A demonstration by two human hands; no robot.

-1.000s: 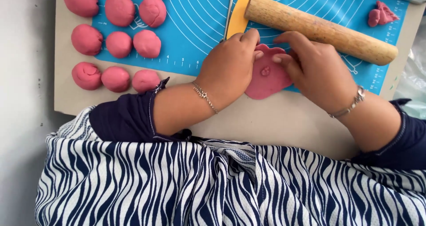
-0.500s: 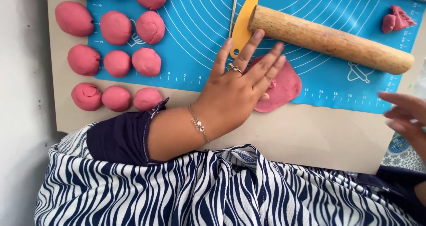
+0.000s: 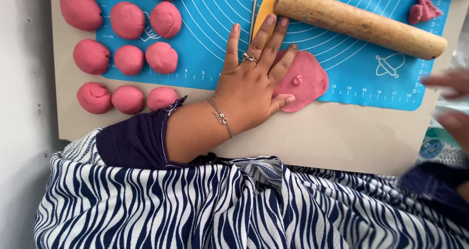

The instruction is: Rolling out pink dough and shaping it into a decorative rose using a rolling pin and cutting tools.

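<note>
Dough disc (image 3: 305, 80), pink, flattened, sits at the near edge of the blue silicone mat (image 3: 342, 48), partly overhanging onto the beige board (image 3: 332, 136). Small pink lump on its top face.

Left hand (image 3: 251, 85) lies flat on the disc's left part, palm down, fingers spread and pointing far; grip released, nothing grasped. Thumb rests along the disc's near edge. Ring on one finger, chain bracelet at the wrist, dark blue sleeve pushed up the forearm.

Right hand (image 3: 452, 100) is at the right frame edge, blurred, off the board and well apart from the disc. Cannot tell whether its grip is released or clenched, and nothing visible in it.

Wooden rolling pin (image 3: 359, 21) lies diagonally on the mat, far of the disc, left end just beside the left hand's fingertips. Yellow scraper (image 3: 266, 14) is partly under the pin's left end; a thin metal tool (image 3: 254, 9) lies just left of it.

Dough balls (image 3: 128, 58), pink, in rows at left: far rows on the mat, the nearest row of three on the bare board. One small dough scrap (image 3: 422, 9) at the mat's far right corner.

No containers in view; all dough lies loose on the mat or board. Striped blue-white garment (image 3: 220, 205) fills the near frame.
</note>
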